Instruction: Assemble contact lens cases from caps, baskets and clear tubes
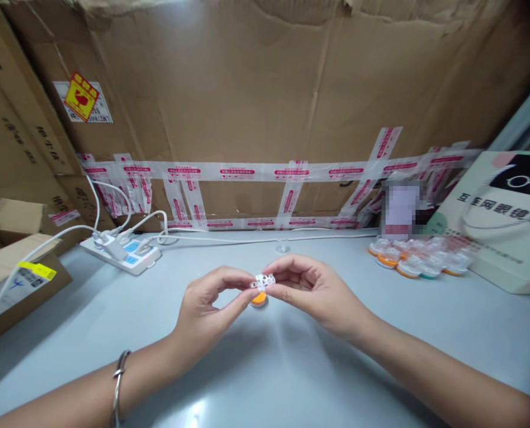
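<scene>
Between my two hands, above the middle of the table, is a small white openwork plastic piece (263, 282). My left hand (218, 294) pinches its left end between thumb and fingers. At the right end, my right hand (307, 285) pinches it the same way. Just below and behind the piece sits a round orange disc (259, 299) on the table, partly hidden by the fingertips. Farther back stands a small clear plastic item (283, 245), too small to name.
A white power strip (128, 252) with plugs and cables lies at the back left, by an open carton (24, 279). Several round clear-topped pieces with coloured bases (407, 268) cluster at right, beside a pale paper bag (492, 238). A large taped cardboard box (247, 107) lines the back.
</scene>
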Demonstrator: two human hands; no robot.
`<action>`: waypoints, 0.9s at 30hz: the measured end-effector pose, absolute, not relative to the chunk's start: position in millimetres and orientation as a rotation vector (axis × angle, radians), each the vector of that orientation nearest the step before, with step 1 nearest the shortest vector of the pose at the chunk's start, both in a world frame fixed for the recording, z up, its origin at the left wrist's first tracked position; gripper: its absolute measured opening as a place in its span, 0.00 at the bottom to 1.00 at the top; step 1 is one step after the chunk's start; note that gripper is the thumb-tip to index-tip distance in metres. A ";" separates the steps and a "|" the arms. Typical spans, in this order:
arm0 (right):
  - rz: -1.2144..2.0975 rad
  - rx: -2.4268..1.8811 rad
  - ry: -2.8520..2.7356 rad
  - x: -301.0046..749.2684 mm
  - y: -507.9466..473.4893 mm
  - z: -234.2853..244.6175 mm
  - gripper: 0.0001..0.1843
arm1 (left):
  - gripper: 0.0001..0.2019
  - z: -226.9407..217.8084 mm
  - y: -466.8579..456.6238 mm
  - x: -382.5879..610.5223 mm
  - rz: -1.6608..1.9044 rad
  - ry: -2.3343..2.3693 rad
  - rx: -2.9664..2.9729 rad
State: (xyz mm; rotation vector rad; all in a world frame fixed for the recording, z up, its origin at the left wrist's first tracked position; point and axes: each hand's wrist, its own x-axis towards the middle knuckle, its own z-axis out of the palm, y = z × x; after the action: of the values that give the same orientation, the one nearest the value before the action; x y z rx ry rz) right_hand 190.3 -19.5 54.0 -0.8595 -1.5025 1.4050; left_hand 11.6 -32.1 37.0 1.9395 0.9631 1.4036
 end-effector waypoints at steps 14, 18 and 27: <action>1.109 -0.906 -1.611 186.2 -19.7 46.8 0.12 | 0.06 32.8 -25.9 23.3 1.200 1.030 1.479; 1.208 -0.907 -1.568 185.5 -15.7 45.9 0.12 | 0.06 32.8 -25.1 25.2 1.202 1.061 1.432; 1.360 -1.037 -1.323 188.4 1.9 28.6 0.14 | 0.12 22.0 -8.0 18.0 1.088 1.127 1.540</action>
State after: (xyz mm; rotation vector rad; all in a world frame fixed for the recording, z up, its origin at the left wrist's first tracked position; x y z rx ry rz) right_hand 188.4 1.9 28.6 -1.0367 -1.3233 1.3602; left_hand 18.0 -8.0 22.0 1.5399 1.1265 1.0877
